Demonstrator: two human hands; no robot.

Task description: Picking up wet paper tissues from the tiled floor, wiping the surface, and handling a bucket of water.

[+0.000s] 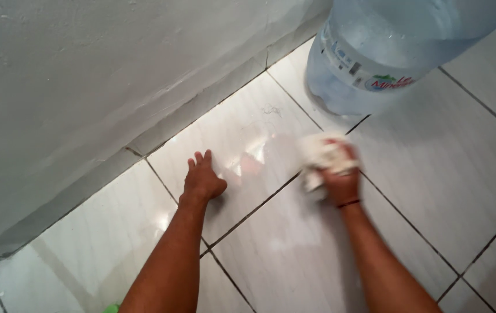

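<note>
A crumpled white rag (322, 157) is gripped in the right hand (340, 179), fingers curled shut around it, and it's pressed onto the glossy tiled floor (433, 191) just in front of the big water jug (387, 52). The wad is bunched mostly on the side of the hand turned toward the jug, with a loose bit hanging out to the hand's left, so no real long axis can be made out (it's blurred anyway). The left hand (202, 181) is laid flat on the floor further from the jug, over toward the grey wall (85, 75), fingers spread and nothing held. The right hand is clearly the nearer one to the jug; a wet-looking shiny patch (253, 153) is seen on the tile between the two hands.

As for containers: the jug is a clear bluish plastic one, standing upright in the corner by the wall, and some water can be seen inside, though the level can't really be judged since the top is cut off.
</note>
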